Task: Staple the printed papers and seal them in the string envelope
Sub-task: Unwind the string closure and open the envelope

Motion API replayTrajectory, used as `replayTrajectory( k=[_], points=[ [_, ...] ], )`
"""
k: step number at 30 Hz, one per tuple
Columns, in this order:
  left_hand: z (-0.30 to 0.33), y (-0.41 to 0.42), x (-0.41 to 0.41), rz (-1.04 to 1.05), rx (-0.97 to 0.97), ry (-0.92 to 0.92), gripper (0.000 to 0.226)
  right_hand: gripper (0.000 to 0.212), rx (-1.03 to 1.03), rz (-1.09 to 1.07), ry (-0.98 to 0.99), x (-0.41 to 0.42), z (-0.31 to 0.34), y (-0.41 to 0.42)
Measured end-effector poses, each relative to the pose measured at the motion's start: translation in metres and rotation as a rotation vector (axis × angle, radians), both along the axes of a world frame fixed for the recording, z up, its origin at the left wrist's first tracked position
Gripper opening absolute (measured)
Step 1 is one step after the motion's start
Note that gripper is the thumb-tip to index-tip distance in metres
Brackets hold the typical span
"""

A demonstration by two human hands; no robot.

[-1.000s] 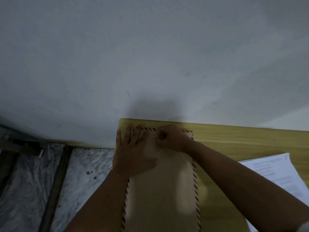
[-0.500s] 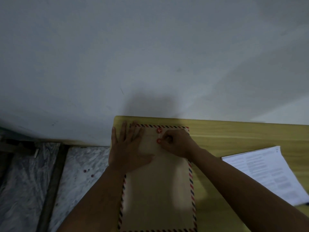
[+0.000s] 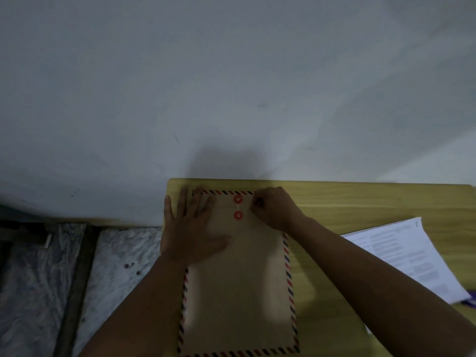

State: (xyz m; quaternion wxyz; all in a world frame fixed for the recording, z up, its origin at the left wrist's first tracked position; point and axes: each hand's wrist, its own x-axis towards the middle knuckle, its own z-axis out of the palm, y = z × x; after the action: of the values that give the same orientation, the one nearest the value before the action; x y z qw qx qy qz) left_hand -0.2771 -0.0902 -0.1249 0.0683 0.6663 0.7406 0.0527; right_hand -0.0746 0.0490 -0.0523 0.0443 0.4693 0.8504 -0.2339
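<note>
Since a moment ago, the right hand has drawn right of the two red buttons, fingers curled in a pinch, apparently on the string, though that cannot be told. Flat and spread, the left hand pins the envelope at the desk's far left corner, likely to keep it from sliding. Printed papers lie near the right edge, clear of the work.

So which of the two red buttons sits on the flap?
The far button, nearest the envelope's striped top edge. The near button lies below the flap fold, on the body. The right hand is level with the far one.
</note>
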Motion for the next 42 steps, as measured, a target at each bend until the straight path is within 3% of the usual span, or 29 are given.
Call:
replayTrajectory(
  k=[8, 12, 16, 22, 28, 34, 36, 40, 42],
  points=[
    [0.001, 0.0, 0.0, -0.003, 0.003, 0.011, 0.115, 0.01, -0.009, -0.011, 0.072, -0.027, -0.007, -0.001],
    [0.001, 0.0, 0.0, -0.001, 0.005, 0.014, 0.116, 0.025, -0.051, 0.011, -0.033, -0.02, -0.002, 0.002],
    [0.001, 0.0, 0.0, 0.001, 0.019, 0.011, 0.116, 0.007, -0.22, 0.188, -0.217, 0.0, 0.0, -0.006],
    [-0.001, -0.001, 0.0, -0.018, 0.062, -0.003, 0.113, 0.017, -0.371, 0.296, -0.009, -0.016, -0.003, -0.024],
    [0.002, 0.0, 0.001, -0.01, 0.04, 0.025, 0.113, 0.007, -0.218, -0.039, 0.426, -0.044, -0.01, -0.014],
    [-0.001, -0.001, 0.0, -0.004, 0.03, -0.012, 0.113, 0.003, -0.053, -0.413, 0.526, -0.029, -0.013, 0.013],
    [-0.001, -0.001, 0.0, -0.009, 0.046, -0.016, 0.113, 0.006, -0.157, -0.515, 0.586, -0.021, -0.011, 0.019],
    [0.001, -0.001, 0.0, -0.008, 0.049, -0.019, 0.113, 0.018, -0.623, -0.758, 0.853, -0.015, -0.001, 0.018],
    [0.002, -0.001, 0.0, 0.001, 0.028, -0.017, 0.114, 0.022, -0.647, -0.699, 0.803, -0.012, 0.001, 0.018]
  ],
)
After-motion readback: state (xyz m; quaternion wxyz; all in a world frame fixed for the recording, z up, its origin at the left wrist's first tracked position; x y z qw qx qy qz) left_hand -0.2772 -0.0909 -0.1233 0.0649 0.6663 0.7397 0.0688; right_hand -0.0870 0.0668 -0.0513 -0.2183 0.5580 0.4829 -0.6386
